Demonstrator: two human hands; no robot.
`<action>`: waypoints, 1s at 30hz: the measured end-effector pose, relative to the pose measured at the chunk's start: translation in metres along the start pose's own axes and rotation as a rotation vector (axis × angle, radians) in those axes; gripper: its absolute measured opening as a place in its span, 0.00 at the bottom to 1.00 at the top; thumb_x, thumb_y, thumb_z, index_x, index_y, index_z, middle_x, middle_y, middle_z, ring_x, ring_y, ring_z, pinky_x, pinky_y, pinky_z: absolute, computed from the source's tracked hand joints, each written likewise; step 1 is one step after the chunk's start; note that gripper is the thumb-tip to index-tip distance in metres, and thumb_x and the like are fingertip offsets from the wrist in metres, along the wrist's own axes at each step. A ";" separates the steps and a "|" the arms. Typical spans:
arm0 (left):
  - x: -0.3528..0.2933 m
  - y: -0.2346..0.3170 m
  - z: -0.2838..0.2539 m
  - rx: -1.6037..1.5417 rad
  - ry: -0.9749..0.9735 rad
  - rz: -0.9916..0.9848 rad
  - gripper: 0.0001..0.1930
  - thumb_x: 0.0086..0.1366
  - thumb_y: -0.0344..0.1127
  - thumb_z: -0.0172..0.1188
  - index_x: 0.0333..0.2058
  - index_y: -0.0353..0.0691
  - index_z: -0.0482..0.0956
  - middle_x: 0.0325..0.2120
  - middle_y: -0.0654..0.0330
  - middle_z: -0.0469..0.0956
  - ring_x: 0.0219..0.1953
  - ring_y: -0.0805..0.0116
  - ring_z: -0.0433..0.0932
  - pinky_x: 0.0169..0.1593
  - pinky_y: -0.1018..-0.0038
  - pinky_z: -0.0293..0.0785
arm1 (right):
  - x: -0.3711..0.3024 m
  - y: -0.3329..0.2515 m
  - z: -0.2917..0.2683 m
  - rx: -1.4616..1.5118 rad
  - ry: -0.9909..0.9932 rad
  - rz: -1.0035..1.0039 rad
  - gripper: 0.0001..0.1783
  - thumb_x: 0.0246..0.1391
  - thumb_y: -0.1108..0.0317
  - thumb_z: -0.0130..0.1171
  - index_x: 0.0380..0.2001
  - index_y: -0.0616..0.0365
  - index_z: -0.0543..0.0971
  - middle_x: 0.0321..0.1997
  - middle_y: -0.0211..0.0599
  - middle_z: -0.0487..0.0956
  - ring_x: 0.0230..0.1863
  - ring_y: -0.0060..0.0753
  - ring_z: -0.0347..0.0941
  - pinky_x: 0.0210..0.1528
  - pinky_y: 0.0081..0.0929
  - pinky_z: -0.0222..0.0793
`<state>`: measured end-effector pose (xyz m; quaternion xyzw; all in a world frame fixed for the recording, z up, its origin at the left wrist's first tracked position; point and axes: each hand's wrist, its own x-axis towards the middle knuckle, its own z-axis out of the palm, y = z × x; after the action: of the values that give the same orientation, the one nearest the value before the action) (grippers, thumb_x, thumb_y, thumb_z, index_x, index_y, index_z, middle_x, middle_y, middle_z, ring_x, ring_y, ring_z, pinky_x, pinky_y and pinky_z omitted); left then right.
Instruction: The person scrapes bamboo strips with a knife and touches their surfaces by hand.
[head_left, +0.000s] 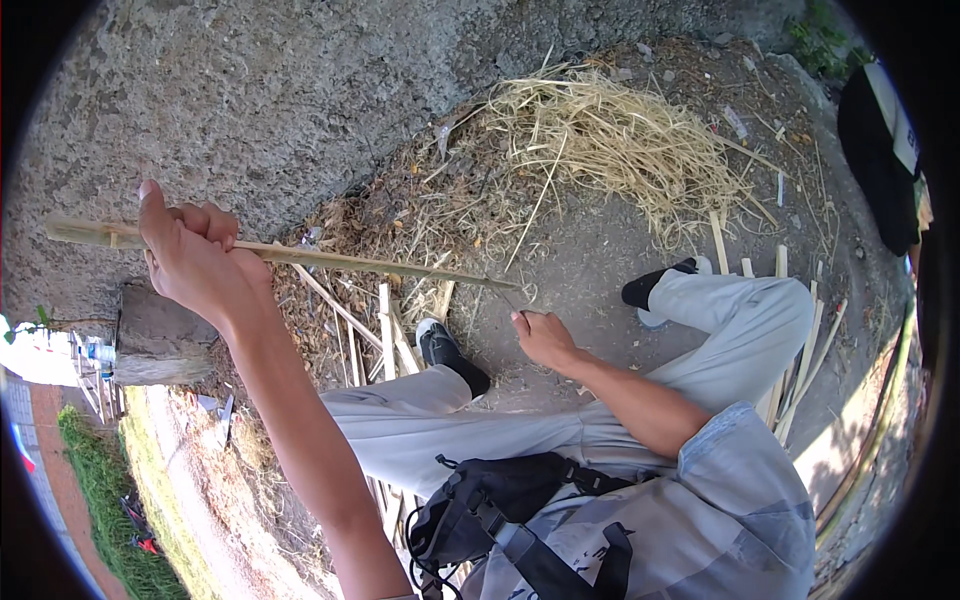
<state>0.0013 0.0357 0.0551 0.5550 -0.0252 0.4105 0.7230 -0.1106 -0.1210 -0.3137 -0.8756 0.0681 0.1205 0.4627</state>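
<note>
Bamboo strip (370,263): left of the shavings pile (610,140) and nearer me than it, raised above the ground; its narrow end could bend or split if I press unevenly there.
Left hand (198,262): my fingers are wrapped around the strip, far left of the pile; if that hold slackens, the strip could twist, and a raised fibre could cut my palm.
Right hand (547,340): on my side of the pile, closed on a thin blade (I take it for a knife; the handle is hidden in my fist).
Blade (509,298): at the strip's narrow end, my side of the pile; whether it touches I cannot tell. A slip off that end could carry it toward my leg.
Shoes: left one (450,358) down-left of the pile, right one (660,288) just below it, with loose strips (387,325) by the left; shifting a foot could make them roll.
</note>
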 end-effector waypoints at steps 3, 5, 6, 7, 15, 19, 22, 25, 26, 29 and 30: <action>0.001 -0.001 -0.003 0.002 0.022 0.002 0.19 0.62 0.38 0.59 0.20 0.46 0.58 0.13 0.69 0.50 0.15 0.78 0.48 0.20 0.76 0.45 | -0.022 -0.032 -0.013 0.120 -0.013 -0.095 0.24 0.65 0.55 0.37 0.37 0.64 0.77 0.27 0.61 0.77 0.32 0.65 0.73 0.38 0.54 0.68; 0.003 0.000 0.000 -0.001 0.039 0.007 0.17 0.62 0.37 0.60 0.22 0.43 0.59 0.15 0.68 0.51 0.16 0.78 0.48 0.20 0.76 0.45 | -0.025 -0.034 -0.002 0.310 0.084 -0.266 0.24 0.65 0.56 0.36 0.39 0.65 0.76 0.25 0.61 0.77 0.30 0.65 0.74 0.36 0.55 0.68; 0.003 0.001 0.003 0.034 0.093 0.034 0.18 0.63 0.36 0.59 0.21 0.45 0.58 0.13 0.68 0.51 0.15 0.78 0.49 0.20 0.76 0.46 | -0.020 -0.022 0.005 0.312 0.084 -0.259 0.24 0.65 0.56 0.36 0.39 0.65 0.76 0.25 0.61 0.77 0.30 0.65 0.74 0.36 0.55 0.68; 0.002 0.002 0.004 0.072 0.145 0.060 0.19 0.63 0.36 0.58 0.19 0.46 0.57 0.12 0.69 0.51 0.14 0.78 0.49 0.19 0.75 0.46 | -0.012 -0.005 0.015 0.190 0.069 -0.156 0.25 0.65 0.56 0.36 0.38 0.67 0.76 0.25 0.61 0.77 0.30 0.65 0.74 0.37 0.54 0.69; 0.015 -0.007 -0.023 0.097 0.257 0.067 0.13 0.62 0.34 0.59 0.26 0.39 0.62 0.13 0.68 0.54 0.15 0.78 0.50 0.19 0.75 0.47 | 0.009 0.032 0.021 0.093 -0.113 0.223 0.30 0.65 0.54 0.35 0.28 0.70 0.78 0.29 0.63 0.77 0.35 0.68 0.74 0.43 0.52 0.70; 0.020 -0.007 -0.022 0.082 0.259 0.073 0.14 0.62 0.34 0.60 0.28 0.36 0.63 0.14 0.67 0.56 0.16 0.78 0.51 0.19 0.75 0.47 | -0.004 -0.004 0.016 0.211 -0.002 -0.078 0.31 0.65 0.53 0.35 0.27 0.70 0.78 0.31 0.63 0.78 0.37 0.67 0.73 0.45 0.52 0.69; 0.025 -0.007 -0.023 0.108 0.303 0.061 0.15 0.62 0.36 0.61 0.29 0.34 0.64 0.15 0.66 0.57 0.16 0.77 0.51 0.19 0.75 0.48 | 0.013 0.052 0.037 0.041 -0.044 0.152 0.30 0.64 0.54 0.36 0.27 0.70 0.78 0.32 0.64 0.77 0.39 0.67 0.73 0.46 0.52 0.68; 0.031 -0.013 -0.031 0.129 0.303 0.085 0.16 0.63 0.36 0.61 0.32 0.31 0.63 0.14 0.65 0.58 0.16 0.77 0.52 0.19 0.75 0.48 | 0.019 0.084 0.030 -0.079 -0.132 0.219 0.29 0.64 0.54 0.36 0.28 0.69 0.79 0.32 0.64 0.77 0.39 0.67 0.73 0.46 0.52 0.68; 0.033 -0.015 -0.031 0.122 0.300 0.084 0.16 0.63 0.36 0.61 0.32 0.31 0.63 0.14 0.65 0.58 0.16 0.77 0.52 0.19 0.75 0.48 | 0.021 0.085 0.036 -0.079 -0.125 0.219 0.29 0.64 0.54 0.36 0.28 0.69 0.79 0.32 0.64 0.77 0.39 0.67 0.73 0.46 0.52 0.68; 0.029 -0.016 -0.029 0.143 0.303 0.086 0.18 0.63 0.37 0.61 0.33 0.29 0.63 0.15 0.64 0.60 0.15 0.77 0.52 0.18 0.75 0.47 | 0.013 0.038 0.033 -0.047 -0.017 0.101 0.29 0.64 0.54 0.37 0.26 0.69 0.78 0.30 0.64 0.77 0.37 0.66 0.74 0.44 0.52 0.69; 0.027 -0.013 -0.026 0.136 0.309 0.076 0.18 0.63 0.36 0.61 0.33 0.29 0.63 0.15 0.64 0.60 0.15 0.77 0.53 0.18 0.75 0.48 | 0.008 0.019 0.030 0.025 0.014 0.000 0.29 0.64 0.55 0.37 0.24 0.68 0.78 0.29 0.64 0.77 0.36 0.66 0.74 0.42 0.52 0.70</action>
<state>0.0160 0.0719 0.0478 0.5317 0.0929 0.5188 0.6629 -0.1117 -0.1068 -0.3469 -0.8706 0.0728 0.1135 0.4732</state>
